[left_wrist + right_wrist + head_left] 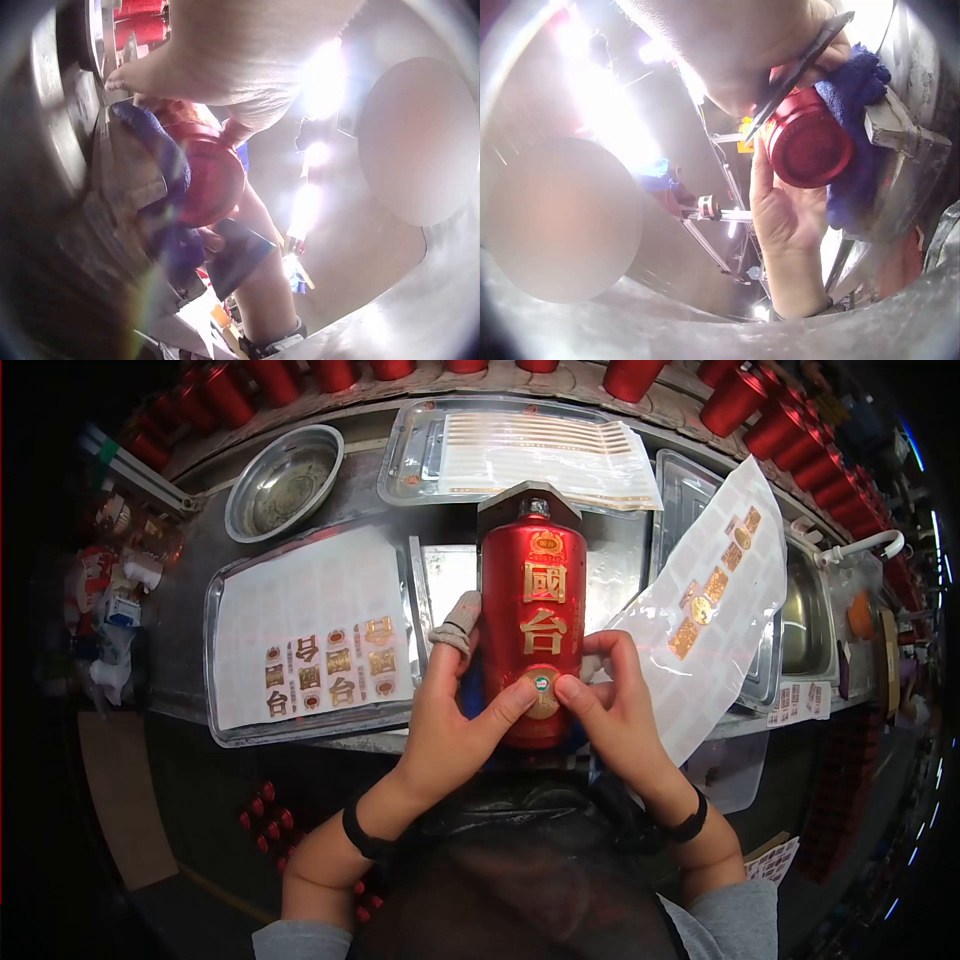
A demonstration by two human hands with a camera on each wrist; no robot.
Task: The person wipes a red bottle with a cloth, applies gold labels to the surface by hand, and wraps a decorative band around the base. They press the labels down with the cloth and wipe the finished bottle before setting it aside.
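Note:
A red bottle with large gold characters leans back on a stand, over a blue cloth. My left hand holds its left side, a grey wrap covering one finger, and its thumb presses the edge of a round gold label low on the front. From the right, the thumb of my right hand presses the same label. A dark flat plate, like a scraper, is gripped in the curled fingers of that right hand; the head view hides it. The bottle's red base shows in the right wrist view.
Left of the bottle, a tray bears a sheet of gold character stickers. A metal bowl and another tray stand behind. A clear sticker sheet slants at the right, near a sink. Red bottles line the back.

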